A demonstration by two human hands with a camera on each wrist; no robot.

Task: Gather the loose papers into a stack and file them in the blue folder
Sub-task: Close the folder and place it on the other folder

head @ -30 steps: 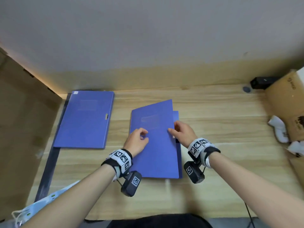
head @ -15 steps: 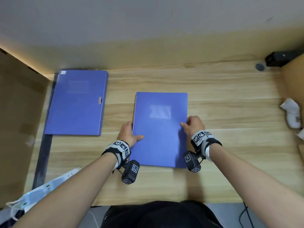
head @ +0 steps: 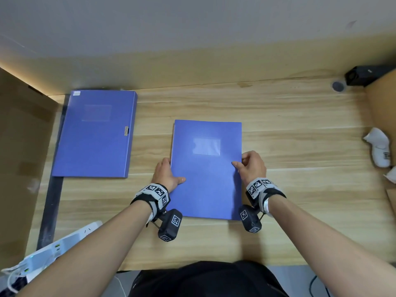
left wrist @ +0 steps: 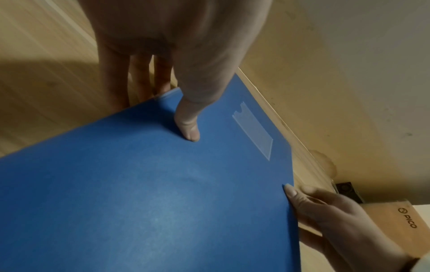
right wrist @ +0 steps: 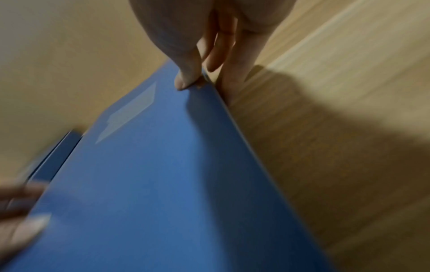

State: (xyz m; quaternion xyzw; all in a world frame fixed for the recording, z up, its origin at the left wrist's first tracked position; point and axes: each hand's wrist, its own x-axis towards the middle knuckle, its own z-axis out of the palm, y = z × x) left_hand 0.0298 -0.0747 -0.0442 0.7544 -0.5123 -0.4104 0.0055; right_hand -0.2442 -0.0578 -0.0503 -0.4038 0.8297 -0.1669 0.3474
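The blue folder (head: 205, 185) lies closed on the wooden desk (head: 300, 146), its clear label pocket (head: 206, 146) facing up. My left hand (head: 173, 171) holds its left edge, thumb (left wrist: 188, 127) pressed on the cover and fingers (left wrist: 139, 82) reaching under the edge. At the right edge my right hand (head: 241, 161) pinches the cover, thumb (right wrist: 186, 81) on top and fingers down beside the edge. No loose papers show; only a thin pale sliver lines the folder's left edge.
A second blue box file (head: 96, 133) lies at the back left beside a cardboard panel (head: 19, 146). A white power strip (head: 53, 247) sits near the front left. At the right stand a cardboard box (head: 383, 103), crumpled white items (head: 379, 148) and a black device (head: 364, 77).
The folder's cover came down and the folder now lies square to me. Both hands slid from the top of the cover out to its side edges.
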